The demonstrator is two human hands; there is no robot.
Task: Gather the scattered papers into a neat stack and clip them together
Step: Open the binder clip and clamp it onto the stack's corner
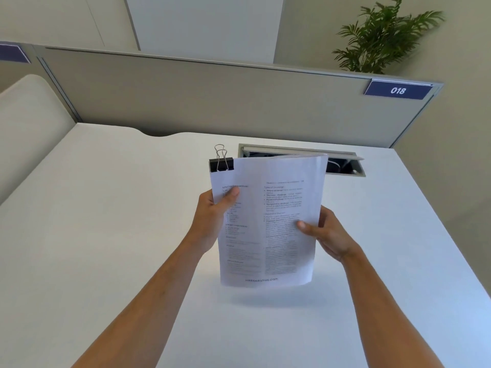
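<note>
A stack of printed white papers (pixel 268 224) is held upright above the white desk (pixel 106 221), its lower edge lifted off the surface. A black binder clip (pixel 221 164) with silver handles grips the stack's top left corner. My left hand (pixel 215 216) holds the stack's left edge, thumb on the front page. On the right edge, my right hand (pixel 322 233) pinches the papers with the thumb in front and the fingers behind. The top right corner curls backward.
An open cable hatch (pixel 342 162) is set in the desk behind the papers. A grey partition (pixel 212 102) with a blue "018" label (pixel 397 90) closes the far side. A potted plant (pixel 385 38) stands beyond it at the right.
</note>
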